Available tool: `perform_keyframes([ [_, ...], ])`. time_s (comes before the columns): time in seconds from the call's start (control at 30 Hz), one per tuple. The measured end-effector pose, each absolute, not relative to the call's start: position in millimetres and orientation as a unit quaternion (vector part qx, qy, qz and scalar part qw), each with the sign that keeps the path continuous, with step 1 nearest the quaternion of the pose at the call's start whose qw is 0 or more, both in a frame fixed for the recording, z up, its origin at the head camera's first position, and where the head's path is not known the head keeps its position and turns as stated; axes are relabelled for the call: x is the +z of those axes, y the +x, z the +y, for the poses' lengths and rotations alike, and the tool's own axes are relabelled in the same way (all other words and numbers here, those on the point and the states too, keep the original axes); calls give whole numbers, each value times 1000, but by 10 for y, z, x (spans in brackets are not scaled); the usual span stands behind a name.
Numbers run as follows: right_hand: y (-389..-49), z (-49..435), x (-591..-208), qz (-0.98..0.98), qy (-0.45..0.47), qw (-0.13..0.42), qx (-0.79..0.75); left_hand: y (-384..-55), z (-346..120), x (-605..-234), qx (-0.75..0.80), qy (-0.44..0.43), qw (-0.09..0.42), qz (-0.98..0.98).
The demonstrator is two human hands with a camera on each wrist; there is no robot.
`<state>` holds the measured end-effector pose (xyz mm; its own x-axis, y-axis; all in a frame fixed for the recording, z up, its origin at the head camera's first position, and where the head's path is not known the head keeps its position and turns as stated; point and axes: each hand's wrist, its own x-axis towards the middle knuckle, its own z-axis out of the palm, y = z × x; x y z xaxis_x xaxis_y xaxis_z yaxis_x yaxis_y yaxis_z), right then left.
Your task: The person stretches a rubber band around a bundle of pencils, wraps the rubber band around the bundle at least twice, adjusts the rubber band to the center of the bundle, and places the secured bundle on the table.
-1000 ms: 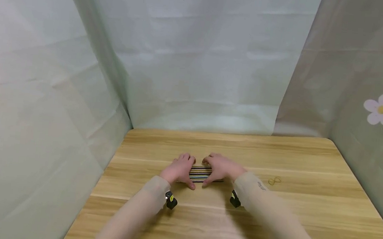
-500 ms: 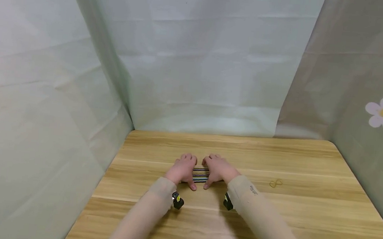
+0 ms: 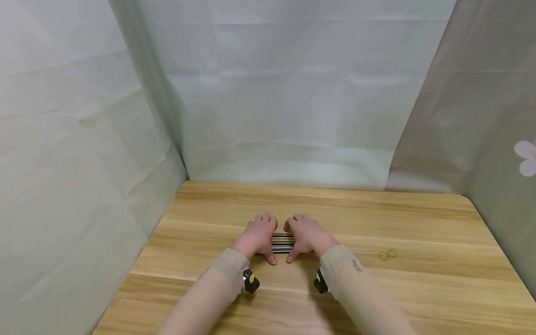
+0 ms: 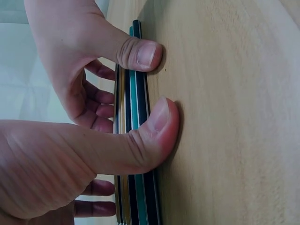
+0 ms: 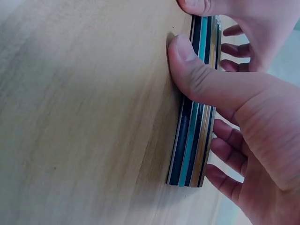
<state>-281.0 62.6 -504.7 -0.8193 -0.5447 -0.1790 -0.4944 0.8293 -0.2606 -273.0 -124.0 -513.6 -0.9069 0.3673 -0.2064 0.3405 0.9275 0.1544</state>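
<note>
A row of slim striped pencils (image 3: 282,243), dark, teal and gold, lies side by side on the wooden table. My left hand (image 3: 257,237) grips the row's left part, thumb on the near side and fingers curled on the far side. Holding the right part the same way is my right hand (image 3: 309,235), with a small gap between the two thumbs. In the left wrist view the pencils (image 4: 141,101) run under both hands. The right wrist view shows their even, flat right ends (image 5: 185,186); the hands cover much of the row.
To the right on the table (image 3: 429,298) lies a thin yellow rubber band (image 3: 388,254), twisted into a figure eight. Pale cloth (image 3: 294,84) hangs behind the table and at its sides. Each wrist bears a small black camera (image 3: 250,282).
The row of pencils looks slightly narrower from front to back. My left hand has shifted a little to the right, closer to the right hand. The rubber band lies where it was.
</note>
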Motion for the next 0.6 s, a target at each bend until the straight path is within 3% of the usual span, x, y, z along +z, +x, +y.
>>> perform_keyframes([
  [0.6,-2757,584,-5024,951,-268,113,-103,-2697,-1210,-5108,69,188,115,973],
])
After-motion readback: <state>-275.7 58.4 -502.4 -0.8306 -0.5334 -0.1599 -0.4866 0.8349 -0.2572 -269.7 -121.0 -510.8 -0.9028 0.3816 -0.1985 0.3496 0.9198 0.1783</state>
